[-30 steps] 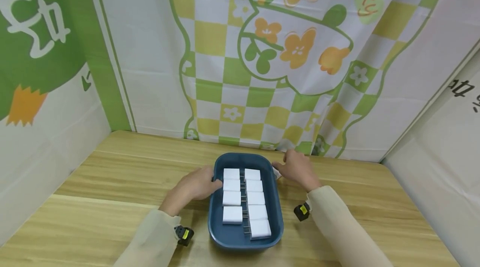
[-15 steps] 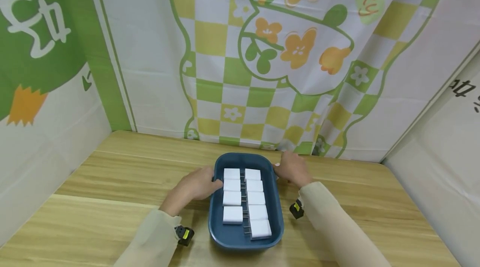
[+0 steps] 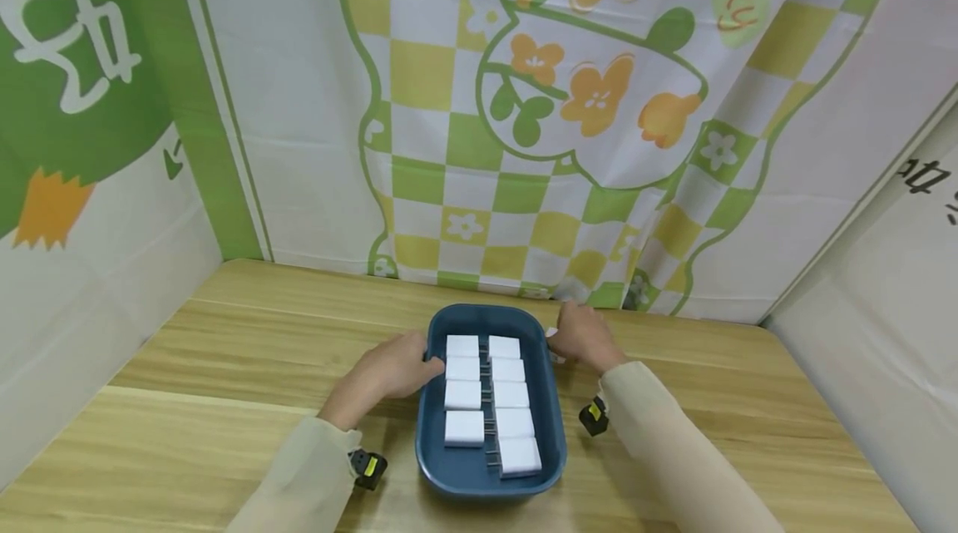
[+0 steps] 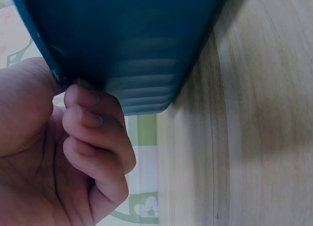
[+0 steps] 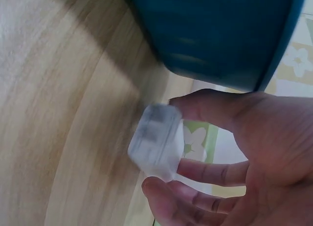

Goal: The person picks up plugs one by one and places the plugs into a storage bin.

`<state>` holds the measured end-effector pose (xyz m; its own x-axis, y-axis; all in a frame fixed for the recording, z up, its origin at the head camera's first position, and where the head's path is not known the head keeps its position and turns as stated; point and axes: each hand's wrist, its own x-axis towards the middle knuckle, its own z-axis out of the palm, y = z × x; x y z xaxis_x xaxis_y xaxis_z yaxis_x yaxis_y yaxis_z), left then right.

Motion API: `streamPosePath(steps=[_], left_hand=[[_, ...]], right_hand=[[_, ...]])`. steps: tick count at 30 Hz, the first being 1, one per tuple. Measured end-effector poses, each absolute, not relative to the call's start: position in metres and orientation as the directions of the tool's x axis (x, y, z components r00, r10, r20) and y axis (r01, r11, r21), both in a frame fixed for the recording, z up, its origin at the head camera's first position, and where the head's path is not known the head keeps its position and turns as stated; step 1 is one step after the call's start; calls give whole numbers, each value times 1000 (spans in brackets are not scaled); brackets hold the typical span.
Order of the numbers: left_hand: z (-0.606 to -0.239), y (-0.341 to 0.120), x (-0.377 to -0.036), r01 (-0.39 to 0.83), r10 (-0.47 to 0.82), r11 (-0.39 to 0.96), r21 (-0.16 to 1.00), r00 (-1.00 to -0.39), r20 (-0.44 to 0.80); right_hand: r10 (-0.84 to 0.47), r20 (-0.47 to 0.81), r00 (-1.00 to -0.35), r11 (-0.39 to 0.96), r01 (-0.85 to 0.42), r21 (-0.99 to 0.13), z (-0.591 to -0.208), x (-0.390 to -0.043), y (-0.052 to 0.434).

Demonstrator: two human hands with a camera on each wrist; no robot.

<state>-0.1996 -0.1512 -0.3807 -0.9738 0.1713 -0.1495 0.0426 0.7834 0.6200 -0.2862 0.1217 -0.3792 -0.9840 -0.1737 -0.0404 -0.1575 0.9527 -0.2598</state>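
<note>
A dark blue plastic bin (image 3: pixel 458 466) stands on the table in the head view. White plug-in chargers (image 3: pixel 512 395) lie inside it in two columns, their metal prongs pointing to the middle. My left hand (image 3: pixel 395 363) grips the bin's left rim, thumb over the edge; in the left wrist view its fingers (image 4: pixel 100 123) curl against the outer wall. Beside the bin's far right side, my right hand (image 3: pixel 587 337) pinches another white charger (image 5: pixel 155 138) between thumb and fingers, low over the table in the right wrist view. The palm mostly hides that charger in the head view.
The wooden table (image 3: pixel 247 333) reaches back to a hanging curtain (image 3: pixel 419 142) with green and yellow checks and flowers. Printed cloth walls (image 3: pixel 883 267) close off both sides. A small black camera sits on each wrist (image 3: pixel 368 470).
My right hand has shifted slightly left, closer to the bin, and the charger in it has turned a little. The left hand and the bin have stayed in place.
</note>
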Motion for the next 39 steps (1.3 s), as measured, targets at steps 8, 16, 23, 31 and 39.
streamPosePath(steps=[8,16,23,31,39], left_hand=[[-380,-152,-199,44,171,790,611,-973,-152],[-380,-151,-199,46,169,794,606,-975,-147],[-381,-151,-200,48,171,794,606,-974,-147],[-382,-152,-200,53,173,795,605,-974,-143],[-381,-152,-200,51,175,792,608,-974,-146]], right_hand=[[-229,-98,-969,941,-194,-276,-377,-285,124],[-250,-90,-964,937,-218,-273,-379,-284,127],[-271,-82,-959,930,-239,-279,-376,-279,129],[-274,-26,-961,919,-254,-302,-357,-266,133],[-312,101,-945,893,-328,-307,-333,-249,134]])
